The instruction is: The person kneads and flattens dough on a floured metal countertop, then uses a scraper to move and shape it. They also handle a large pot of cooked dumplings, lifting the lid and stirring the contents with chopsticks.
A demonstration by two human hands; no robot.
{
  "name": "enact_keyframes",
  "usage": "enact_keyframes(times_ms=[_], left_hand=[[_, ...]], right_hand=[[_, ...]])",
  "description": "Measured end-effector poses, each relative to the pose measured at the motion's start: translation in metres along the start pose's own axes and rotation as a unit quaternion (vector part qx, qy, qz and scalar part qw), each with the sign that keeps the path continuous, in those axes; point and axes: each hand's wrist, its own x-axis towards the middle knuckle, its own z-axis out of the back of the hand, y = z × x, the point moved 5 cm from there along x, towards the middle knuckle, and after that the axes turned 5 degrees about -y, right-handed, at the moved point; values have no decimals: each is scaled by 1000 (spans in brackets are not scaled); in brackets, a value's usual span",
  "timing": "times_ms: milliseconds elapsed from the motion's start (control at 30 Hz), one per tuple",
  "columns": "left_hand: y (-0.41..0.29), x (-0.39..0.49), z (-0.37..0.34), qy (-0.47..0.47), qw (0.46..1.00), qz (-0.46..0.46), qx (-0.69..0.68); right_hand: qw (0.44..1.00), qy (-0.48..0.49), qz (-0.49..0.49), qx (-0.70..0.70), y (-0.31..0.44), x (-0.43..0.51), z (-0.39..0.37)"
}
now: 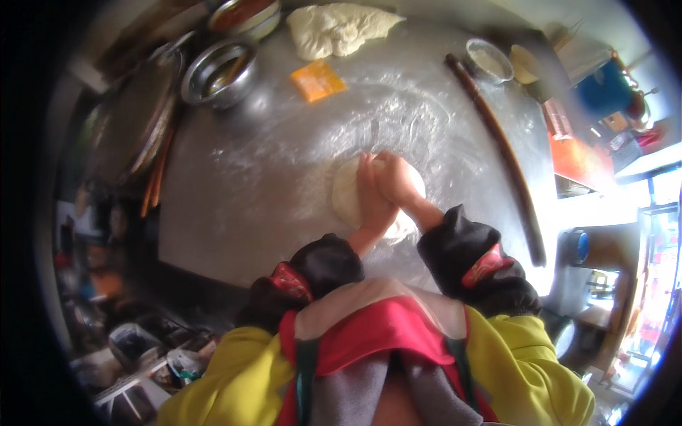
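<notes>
A pale round mass of dough (345, 194) lies on the floured metal worktop (240, 181) in front of me. Both my hands press on it, close together. My left hand (373, 197) lies across the middle of the dough, its fingers extended and pointing away from me. My right hand (397, 178) sits against it on the right, fingers bent, overlapping the left near the fingers. Whether the right fingers grip dough or the other hand is hidden. Beyond them is an orange dough scraper (318, 81), and behind that a larger lump of dough (341, 29).
A long wooden rolling pin (498, 149) lies along the right side. Near its far end stands a bowl of flour-like powder (489, 61). At the far left are a metal bowl (194, 88) with liquid and a utensil, and a bowl of red contents (245, 16). Large round pans (133, 117) stand left.
</notes>
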Motion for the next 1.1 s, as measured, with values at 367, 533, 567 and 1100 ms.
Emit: enact_keyframes(times_ms=[367,533,567,1100], left_hand=[[23,-1,-10,77,983,-98,132],[16,9,7,170,983,-39,59],[11,13,8,219,973,-41,51],[19,2,-21,348,854,-262,286]], right_hand=[[993,-46,-20,111,67,-40,59],[966,-159,75,187,95,-23,168],[973,-157,36,162,85,-21,178],[996,26,-24,81,-17,-9,135]])
